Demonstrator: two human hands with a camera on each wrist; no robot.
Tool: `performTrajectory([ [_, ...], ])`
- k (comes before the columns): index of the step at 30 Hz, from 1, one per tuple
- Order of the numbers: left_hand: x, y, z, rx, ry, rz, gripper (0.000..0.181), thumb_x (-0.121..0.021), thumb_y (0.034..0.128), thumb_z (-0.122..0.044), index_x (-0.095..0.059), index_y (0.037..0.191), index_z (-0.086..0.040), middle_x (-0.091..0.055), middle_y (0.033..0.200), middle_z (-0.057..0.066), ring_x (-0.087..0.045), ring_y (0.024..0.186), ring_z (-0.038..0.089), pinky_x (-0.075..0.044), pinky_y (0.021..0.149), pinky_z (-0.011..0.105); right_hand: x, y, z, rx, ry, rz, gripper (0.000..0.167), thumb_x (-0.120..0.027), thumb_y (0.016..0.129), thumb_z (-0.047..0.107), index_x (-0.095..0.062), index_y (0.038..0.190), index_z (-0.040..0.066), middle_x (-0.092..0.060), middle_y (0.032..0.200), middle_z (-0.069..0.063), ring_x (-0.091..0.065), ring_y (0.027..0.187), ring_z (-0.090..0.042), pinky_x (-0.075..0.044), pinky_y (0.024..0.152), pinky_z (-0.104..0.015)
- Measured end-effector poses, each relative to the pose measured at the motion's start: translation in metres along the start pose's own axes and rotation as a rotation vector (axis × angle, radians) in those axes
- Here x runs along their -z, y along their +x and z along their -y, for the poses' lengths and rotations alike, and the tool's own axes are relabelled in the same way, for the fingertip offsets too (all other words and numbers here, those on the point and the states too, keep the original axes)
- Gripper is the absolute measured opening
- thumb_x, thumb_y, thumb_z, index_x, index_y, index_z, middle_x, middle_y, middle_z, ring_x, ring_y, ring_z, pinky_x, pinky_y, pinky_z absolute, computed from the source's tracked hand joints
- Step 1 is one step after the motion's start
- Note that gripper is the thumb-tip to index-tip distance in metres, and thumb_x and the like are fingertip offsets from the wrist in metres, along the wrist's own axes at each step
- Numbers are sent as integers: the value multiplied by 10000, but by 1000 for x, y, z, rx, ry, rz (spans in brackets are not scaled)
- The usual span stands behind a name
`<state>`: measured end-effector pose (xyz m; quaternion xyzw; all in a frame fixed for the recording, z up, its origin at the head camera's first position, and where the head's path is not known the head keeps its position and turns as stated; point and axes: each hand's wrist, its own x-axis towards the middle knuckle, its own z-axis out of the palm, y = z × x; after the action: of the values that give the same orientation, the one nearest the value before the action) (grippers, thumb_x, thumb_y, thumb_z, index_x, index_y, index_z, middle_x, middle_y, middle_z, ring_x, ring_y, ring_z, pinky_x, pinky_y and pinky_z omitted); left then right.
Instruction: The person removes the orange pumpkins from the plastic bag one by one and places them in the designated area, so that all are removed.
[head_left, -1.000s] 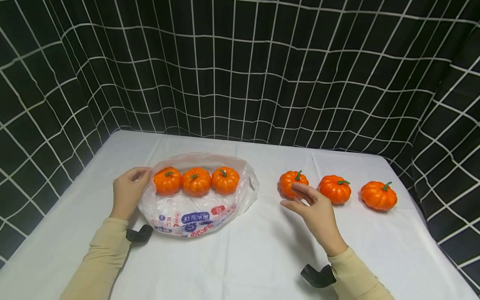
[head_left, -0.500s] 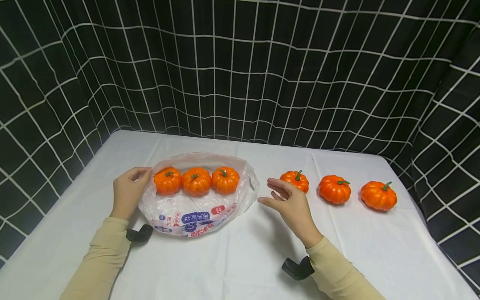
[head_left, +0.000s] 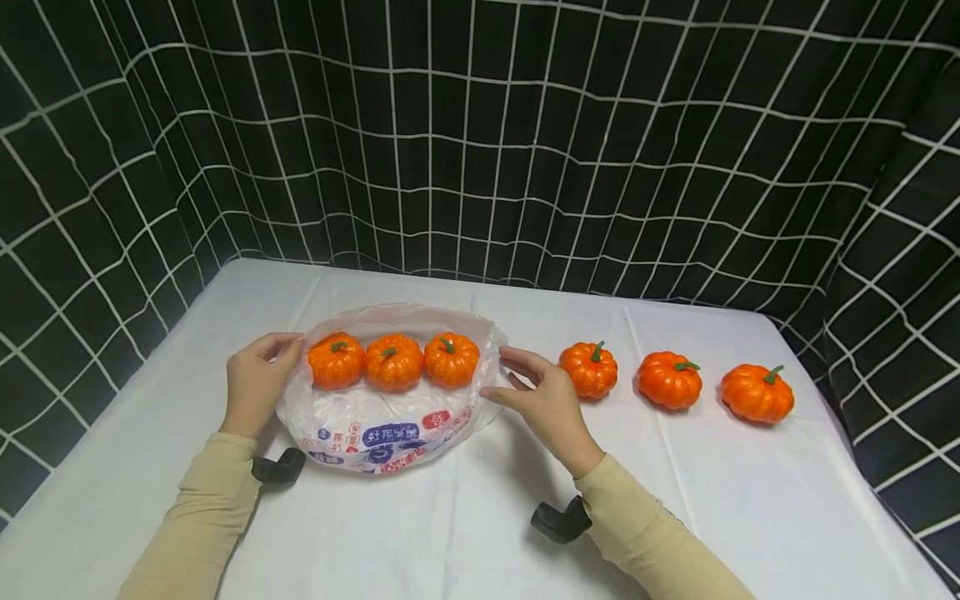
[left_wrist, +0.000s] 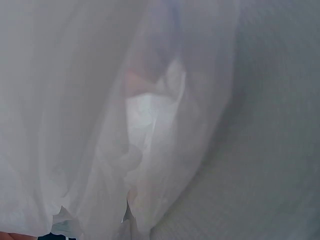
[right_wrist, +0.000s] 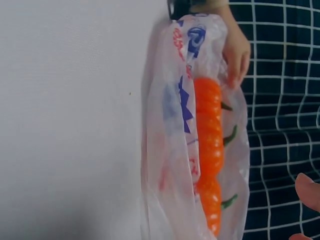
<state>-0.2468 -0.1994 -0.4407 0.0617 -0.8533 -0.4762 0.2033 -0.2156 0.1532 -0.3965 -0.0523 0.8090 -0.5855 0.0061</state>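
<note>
Three orange pumpkins with green stems, among them the middle one (head_left: 393,363), lie in a row inside a white plastic bag (head_left: 345,417) with red and blue print. My left hand (head_left: 257,379) pinches the bag's left rim between thumb and fingers. At the bag's right edge is my right hand (head_left: 549,408), thumb and fingers apart around the rim; contact with the plastic is unclear. The right wrist view shows the bag (right_wrist: 165,150), the pumpkins (right_wrist: 209,135) and my left hand (right_wrist: 236,52) at its far end. Pale plastic (left_wrist: 150,130) fills much of the left wrist view.
Three more pumpkins stand in a row on the right of the white-covered table (head_left: 465,533): one (head_left: 588,371) just beyond my right hand, one (head_left: 669,380) in the middle, one (head_left: 757,392) farthest right. A black curtain (head_left: 480,150) with white grid lines surrounds the back and sides.
My right hand has moved left, from in front of the nearest loose pumpkin to the bag's right edge. My left hand and the pumpkins have stayed in place.
</note>
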Motion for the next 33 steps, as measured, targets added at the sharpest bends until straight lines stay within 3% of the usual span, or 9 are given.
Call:
performTrajectory([
  [6,1,-1,-1,-2,8,-4,262,-639,952,-172,-717,1109,23,-706,1168,237,-626,1188,411,-465,1077,531,-15,9,0,2,-69,20,638,-830,778,85,-574,1355,-11,-584,1410,-179,-517,1362,-327,-437,1102,-376],
  [15,1,-1,-1,-7,7,2,259,-636,953,-175,-718,1105,18,-704,1175,233,-628,1185,412,-466,1072,536,-34,25,3,33,-75,33,649,-829,773,70,-561,1355,-35,-576,1407,-203,-506,1365,-347,-422,1128,-420],
  [21,1,0,1,-10,7,-3,255,-638,950,-167,-719,1101,21,-708,1164,235,-631,1183,412,-469,1069,537,-46,37,3,63,-152,39,661,-844,759,98,-573,1352,-10,-583,1402,-196,-514,1350,-343,-413,1146,-456],
  [33,1,0,0,-3,13,4,260,-634,953,-170,-713,1112,20,-700,1185,234,-621,1199,414,-460,1080,538,-50,61,-1,73,-294,52,731,-857,746,150,-542,1394,23,-544,1454,-165,-457,1398,-339,-350,1192,-472],
])
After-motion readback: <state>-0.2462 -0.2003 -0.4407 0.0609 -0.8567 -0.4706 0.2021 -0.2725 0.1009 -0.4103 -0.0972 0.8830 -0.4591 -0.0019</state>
